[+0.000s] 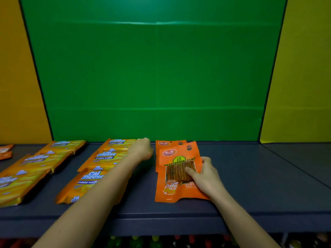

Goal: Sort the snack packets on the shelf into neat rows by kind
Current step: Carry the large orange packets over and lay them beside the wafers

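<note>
Two orange strip packets (pixel 171 144) lie overlapped in the middle of the shelf (pixel 250 176), just right of two rows of cheese packets (pixel 105 155): three in the left row, at least three in the middle one. More orange packets (pixel 5 152) show at the far left edge. The right hand (pixel 206 174) pinches the front strip packet (pixel 172 191) at its right edge, thumb on the window. The left hand (pixel 141 149) sits curled by the middle row's back packet; whether it holds it I cannot tell.
</note>
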Tool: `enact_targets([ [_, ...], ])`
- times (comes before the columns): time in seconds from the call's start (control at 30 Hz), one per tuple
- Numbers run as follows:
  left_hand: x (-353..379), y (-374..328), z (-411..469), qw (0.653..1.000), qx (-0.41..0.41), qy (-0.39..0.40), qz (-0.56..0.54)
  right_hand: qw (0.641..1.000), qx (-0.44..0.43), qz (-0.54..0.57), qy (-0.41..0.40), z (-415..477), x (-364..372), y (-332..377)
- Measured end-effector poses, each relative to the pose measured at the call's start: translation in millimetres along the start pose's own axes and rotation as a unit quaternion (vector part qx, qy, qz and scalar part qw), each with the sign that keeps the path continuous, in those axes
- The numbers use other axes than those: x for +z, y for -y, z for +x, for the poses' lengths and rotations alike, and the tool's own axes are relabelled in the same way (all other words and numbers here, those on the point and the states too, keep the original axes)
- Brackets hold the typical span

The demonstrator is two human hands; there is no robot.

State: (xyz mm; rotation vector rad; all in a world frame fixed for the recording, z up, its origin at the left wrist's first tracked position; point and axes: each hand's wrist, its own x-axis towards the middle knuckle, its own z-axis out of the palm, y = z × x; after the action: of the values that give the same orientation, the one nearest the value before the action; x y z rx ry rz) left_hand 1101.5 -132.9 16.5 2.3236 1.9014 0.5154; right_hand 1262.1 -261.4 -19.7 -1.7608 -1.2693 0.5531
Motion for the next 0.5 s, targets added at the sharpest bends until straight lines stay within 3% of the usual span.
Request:
enact_targets([
  [0.33,-21.9,38.3,-65.3,0.978,0.056,-0.200,0.027,0.967,-0.105,-0.221,-0.076,-13.1,-6.7,-8.1],
  [0.5,-31.0,72.0,-103.4,0.960,0.071,-0.269,0.018,0.954,-0.194,-0.219,-0.071,-19.7,-9.8,13.5],
])
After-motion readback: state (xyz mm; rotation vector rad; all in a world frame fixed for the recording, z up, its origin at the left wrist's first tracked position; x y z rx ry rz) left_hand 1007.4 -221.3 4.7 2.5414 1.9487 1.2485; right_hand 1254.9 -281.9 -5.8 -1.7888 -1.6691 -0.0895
